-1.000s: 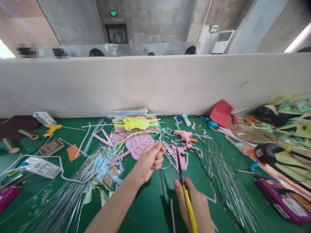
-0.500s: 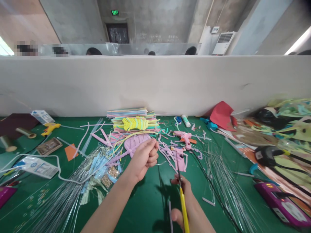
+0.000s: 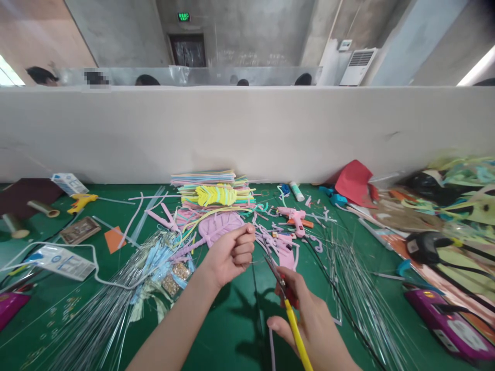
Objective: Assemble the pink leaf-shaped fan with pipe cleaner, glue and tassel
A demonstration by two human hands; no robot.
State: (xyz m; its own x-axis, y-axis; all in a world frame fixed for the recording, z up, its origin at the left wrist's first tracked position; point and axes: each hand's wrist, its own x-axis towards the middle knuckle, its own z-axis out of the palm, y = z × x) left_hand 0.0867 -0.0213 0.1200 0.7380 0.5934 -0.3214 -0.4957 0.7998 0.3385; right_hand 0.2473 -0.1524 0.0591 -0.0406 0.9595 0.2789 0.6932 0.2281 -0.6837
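My left hand (image 3: 235, 253) is closed in a pinch, in front of a purple leaf-shaped piece (image 3: 211, 226); whatever lies between its fingertips is too small to make out. To its right, my right hand (image 3: 305, 309) is wrapped round yellow-handled scissors (image 3: 293, 322). Their thin dark blades stand a little apart, pointing up toward my left fist, with a red part near the pivot. The thumb lies off the handle. A pale purple pipe cleaner (image 3: 272, 348) shows beside that thumb; I cannot tell whether it is held.
Bundled pipe cleaners (image 3: 216, 196) lie at the back of the green table (image 3: 209, 340). A pink glue gun (image 3: 296, 220) and purple scraps sit behind my right hand. Thin wires (image 3: 96, 304) fan out left, more wires (image 3: 367, 299) right. A white partition (image 3: 247, 134) stands behind.
The scissors have tilted left, their blades swinging toward my left hand and parting slightly. My right hand has shifted a little up and to the right. My left hand has turned slightly.
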